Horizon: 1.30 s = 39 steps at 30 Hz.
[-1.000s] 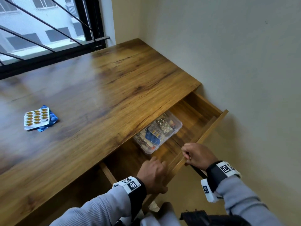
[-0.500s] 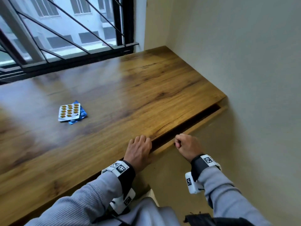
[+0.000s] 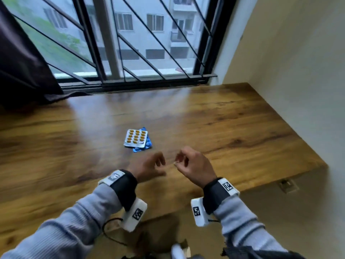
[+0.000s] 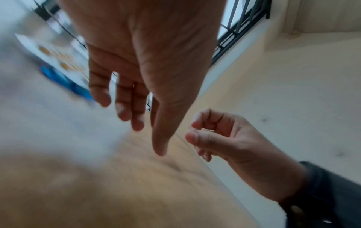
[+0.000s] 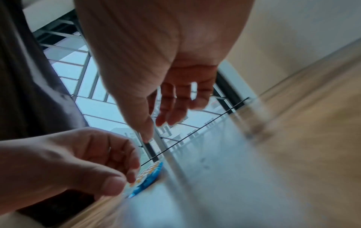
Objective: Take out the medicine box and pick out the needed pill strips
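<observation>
Two pill strips lie stacked in the middle of the wooden desk (image 3: 233,128): a silver strip of orange pills (image 3: 136,138) on top of a blue strip (image 3: 147,145). Both show blurred in the left wrist view (image 4: 58,61) and the right wrist view (image 5: 148,177). My left hand (image 3: 149,165) hovers over the desk just in front of the strips, fingers loosely bent, holding nothing. My right hand (image 3: 188,163) hovers beside it on the right, fingers loosely curled, also holding nothing. The medicine box and the drawer are not in view.
A barred window (image 3: 149,43) runs along the desk's far edge, with a dark curtain (image 3: 22,62) at the left. A cream wall (image 3: 298,71) bounds the desk on the right. The desk's front edge lies just below my wrists.
The drawer with the medicine box was pushed in and is now out of view. Both hands left the drawer front and rose over the desk near the strips. The view swung up towards the window.
</observation>
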Available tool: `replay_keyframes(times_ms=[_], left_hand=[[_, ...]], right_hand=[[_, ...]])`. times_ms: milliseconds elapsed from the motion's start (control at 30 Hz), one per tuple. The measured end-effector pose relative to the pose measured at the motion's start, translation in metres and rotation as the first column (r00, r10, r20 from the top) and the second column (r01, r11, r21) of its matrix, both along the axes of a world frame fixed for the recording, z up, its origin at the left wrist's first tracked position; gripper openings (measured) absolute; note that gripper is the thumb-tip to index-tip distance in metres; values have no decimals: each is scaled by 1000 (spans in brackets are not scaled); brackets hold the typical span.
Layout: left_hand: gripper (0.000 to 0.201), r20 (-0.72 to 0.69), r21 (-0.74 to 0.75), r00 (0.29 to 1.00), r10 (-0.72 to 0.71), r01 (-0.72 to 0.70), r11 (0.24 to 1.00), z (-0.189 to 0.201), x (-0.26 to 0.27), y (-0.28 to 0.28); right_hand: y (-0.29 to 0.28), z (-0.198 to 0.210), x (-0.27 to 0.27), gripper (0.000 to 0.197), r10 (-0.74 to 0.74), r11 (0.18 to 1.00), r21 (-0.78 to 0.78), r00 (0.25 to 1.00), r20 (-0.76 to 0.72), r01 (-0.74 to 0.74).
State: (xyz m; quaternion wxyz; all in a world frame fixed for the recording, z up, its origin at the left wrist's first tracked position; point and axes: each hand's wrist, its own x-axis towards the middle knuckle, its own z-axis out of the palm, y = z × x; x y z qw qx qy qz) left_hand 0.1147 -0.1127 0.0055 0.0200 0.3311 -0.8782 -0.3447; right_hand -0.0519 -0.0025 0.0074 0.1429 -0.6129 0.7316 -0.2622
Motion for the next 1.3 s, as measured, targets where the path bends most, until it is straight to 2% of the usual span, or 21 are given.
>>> replay_keyframes(times_ms=[33, 67, 133, 200, 267, 333, 433, 567, 633, 767, 1100, 1233, 1300], left_hand=[[29, -94, -65, 993, 78, -84, 994, -1, 11, -19], [30, -182, -121, 973, 143, -166, 979, -5, 21, -38], [35, -267, -207, 937, 225, -284, 936, -13, 37, -71], [46, -242, -242, 932, 268, -326, 914, -21, 48, -97], [71, -172, -244, 950, 262, -299, 923, -31, 55, -116], [92, -87, -217, 970, 227, -241, 946, -35, 58, -126], [99, -30, -179, 987, 156, -159, 971, -38, 54, -134], [87, -61, -193, 986, 158, -167, 967, -42, 54, -140], [86, -72, -190, 984, 163, -174, 966, -42, 55, -141], [85, -58, -215, 983, 173, -181, 960, -41, 49, -138], [78, 60, -265, 983, 175, -153, 952, -46, -11, -126], [82, 143, -290, 970, 195, -148, 945, -46, -27, -120], [91, 188, -291, 956, 227, -167, 942, -44, -34, -114]], right_hand=[[-22, -1, 7, 16, 20, 999, 45, 1000, -10, -19], [-43, -4, 12, 24, 39, 995, 92, 999, -19, -37], [-82, -17, 19, 49, 73, 979, 194, 997, -14, -69], [-114, -28, 23, 80, 129, 961, 245, 992, 14, -128], [-140, -35, 22, 103, 195, 948, 257, 981, -12, -185], [-161, -35, 18, 121, 251, 928, 301, 965, -71, -219], [-181, -37, 12, 137, 340, 887, 368, 934, -111, -279], [-191, -38, 7, 133, 354, 886, 353, 930, -98, -300], [-187, -34, 2, 126, 336, 902, 316, 938, -83, -295], [-172, -29, -26, 121, 296, 921, 304, 945, -142, -243], [-142, -25, -93, 123, 206, 934, 331, 960, -191, -134], [-140, -20, -106, 124, 242, 919, 360, 951, -192, -161], [-140, -18, -111, 125, 268, 916, 354, 944, -190, -189]])
